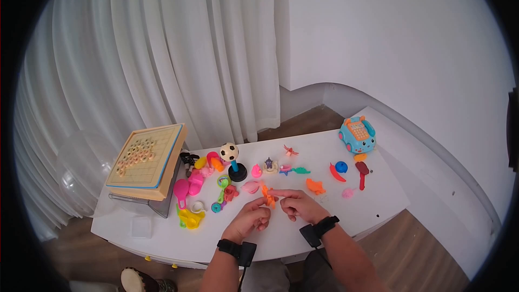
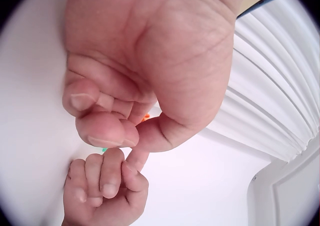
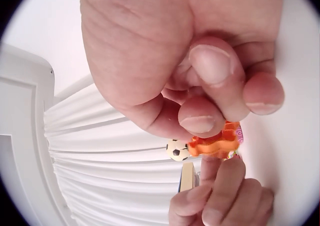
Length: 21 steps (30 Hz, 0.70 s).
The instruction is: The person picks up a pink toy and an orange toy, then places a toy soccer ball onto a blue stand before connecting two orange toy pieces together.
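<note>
My left hand (image 1: 248,220) pinches a small orange plastic toy with a wavy edge (image 3: 215,146) between thumb and index finger, above the white table (image 1: 335,216). Its other fingers are curled in toward the palm. From the other side, my right hand (image 1: 300,205) reaches over with its index finger straight, the tip right at the toy; its remaining fingers are loosely bent. In the left wrist view the fingers hide most of the toy. Close behind the hands lie a pink toy piece (image 1: 251,186) and, to the right, another orange toy (image 1: 315,186).
A soccer ball on a black stand (image 1: 237,172) rises behind the hands. At left are a wooden board game box (image 1: 145,159), a pink toy spoon (image 1: 181,192) and a yellow toy (image 1: 190,218). A toy phone (image 1: 357,135), red pepper (image 1: 337,173) and red toy (image 1: 362,174) lie right.
</note>
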Tool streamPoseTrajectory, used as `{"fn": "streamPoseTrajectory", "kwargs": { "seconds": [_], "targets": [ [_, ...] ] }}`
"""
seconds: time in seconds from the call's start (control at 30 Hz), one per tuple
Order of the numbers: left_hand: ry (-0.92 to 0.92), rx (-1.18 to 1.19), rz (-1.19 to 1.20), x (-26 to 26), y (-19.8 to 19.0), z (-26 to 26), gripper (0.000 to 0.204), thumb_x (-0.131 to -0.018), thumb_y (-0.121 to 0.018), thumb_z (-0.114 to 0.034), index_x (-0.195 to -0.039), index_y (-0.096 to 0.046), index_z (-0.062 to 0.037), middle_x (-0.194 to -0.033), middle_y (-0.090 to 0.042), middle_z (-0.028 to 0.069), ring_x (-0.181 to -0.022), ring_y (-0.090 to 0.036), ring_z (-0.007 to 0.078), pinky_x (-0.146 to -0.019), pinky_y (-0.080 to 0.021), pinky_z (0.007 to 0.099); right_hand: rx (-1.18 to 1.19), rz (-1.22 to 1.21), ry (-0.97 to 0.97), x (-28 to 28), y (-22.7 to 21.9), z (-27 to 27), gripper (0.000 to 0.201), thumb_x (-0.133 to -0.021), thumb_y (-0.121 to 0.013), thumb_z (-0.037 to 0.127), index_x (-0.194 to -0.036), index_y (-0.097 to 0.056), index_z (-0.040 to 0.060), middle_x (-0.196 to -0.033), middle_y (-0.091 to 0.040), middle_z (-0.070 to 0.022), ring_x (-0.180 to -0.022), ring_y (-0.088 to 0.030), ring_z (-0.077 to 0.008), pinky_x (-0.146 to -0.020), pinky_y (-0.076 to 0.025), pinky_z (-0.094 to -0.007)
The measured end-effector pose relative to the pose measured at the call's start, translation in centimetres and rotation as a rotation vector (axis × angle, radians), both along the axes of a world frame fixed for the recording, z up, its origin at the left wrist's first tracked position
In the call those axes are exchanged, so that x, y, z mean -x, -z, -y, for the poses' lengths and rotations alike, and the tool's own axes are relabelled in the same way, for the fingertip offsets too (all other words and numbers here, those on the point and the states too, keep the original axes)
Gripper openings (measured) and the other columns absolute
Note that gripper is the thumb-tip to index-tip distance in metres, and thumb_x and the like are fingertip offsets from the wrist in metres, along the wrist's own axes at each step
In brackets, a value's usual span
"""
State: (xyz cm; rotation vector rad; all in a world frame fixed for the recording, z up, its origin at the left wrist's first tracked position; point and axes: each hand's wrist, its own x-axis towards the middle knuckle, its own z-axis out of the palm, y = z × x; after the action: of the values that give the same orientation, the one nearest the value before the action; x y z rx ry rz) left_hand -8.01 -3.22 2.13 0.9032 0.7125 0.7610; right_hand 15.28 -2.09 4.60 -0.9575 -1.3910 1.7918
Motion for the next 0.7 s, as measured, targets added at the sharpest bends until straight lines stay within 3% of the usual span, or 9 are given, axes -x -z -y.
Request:
{"fn": "streamPoseTrajectory", "kwargs": {
  "seconds": [0.17, 0.4, 0.47, 0.7],
  "targets": [
    [0.000, -0.012, -0.009, -0.4, -1.4, 0.8, 0.059, -0.094, -0.059, -0.007, -0.153, -0.052, -0.0076, -0.071, -0.050, -0.0025, -0.058, -0.048, 0.0097, -0.054, -0.036, 0.0248, 0.031, 0.025, 0.026, 0.2, -0.3, 0.0, 0.057, -0.097, -0.051, 0.008, -0.153, -0.056, 0.0043, -0.066, -0.042, 0.0051, -0.055, -0.041, -0.0074, -0.055, -0.044, -0.0245],
    [-0.040, -0.033, 0.030, -0.5, -2.0, 1.1, 0.068, -0.094, -0.057, -0.005, -0.160, -0.042, -0.0100, -0.072, -0.049, -0.0016, -0.059, -0.048, 0.0101, -0.055, -0.037, 0.0242, 0.090, 0.088, 0.025, 0.3, 0.5, -0.6, 0.056, -0.097, -0.051, 0.008, -0.153, -0.055, 0.0031, -0.066, -0.042, 0.0047, -0.054, -0.040, -0.0073, -0.054, -0.043, -0.0247],
    [-0.036, -0.023, 0.024, -0.4, -1.5, 0.8, 0.069, -0.094, -0.057, -0.005, -0.160, -0.041, -0.0103, -0.072, -0.050, -0.0013, -0.059, -0.048, 0.0102, -0.054, -0.037, 0.0242, 0.018, 0.037, -0.057, -0.1, 0.7, -0.7, 0.056, -0.097, -0.051, 0.008, -0.153, -0.055, 0.0032, -0.067, -0.043, 0.0047, -0.055, -0.040, -0.0070, -0.053, -0.043, -0.0247],
    [0.020, -0.016, -0.028, -0.2, -1.3, 0.5, 0.072, -0.091, -0.057, -0.003, -0.160, -0.042, -0.0112, -0.071, -0.052, -0.0015, -0.055, -0.049, 0.0105, -0.053, -0.037, 0.0241, -0.009, -0.006, 0.004, 0.1, -0.6, 0.2, 0.058, -0.097, -0.050, 0.007, -0.155, -0.054, 0.0050, -0.067, -0.042, 0.0050, -0.056, -0.039, -0.0063, -0.054, -0.044, -0.0247]
  ]
}}
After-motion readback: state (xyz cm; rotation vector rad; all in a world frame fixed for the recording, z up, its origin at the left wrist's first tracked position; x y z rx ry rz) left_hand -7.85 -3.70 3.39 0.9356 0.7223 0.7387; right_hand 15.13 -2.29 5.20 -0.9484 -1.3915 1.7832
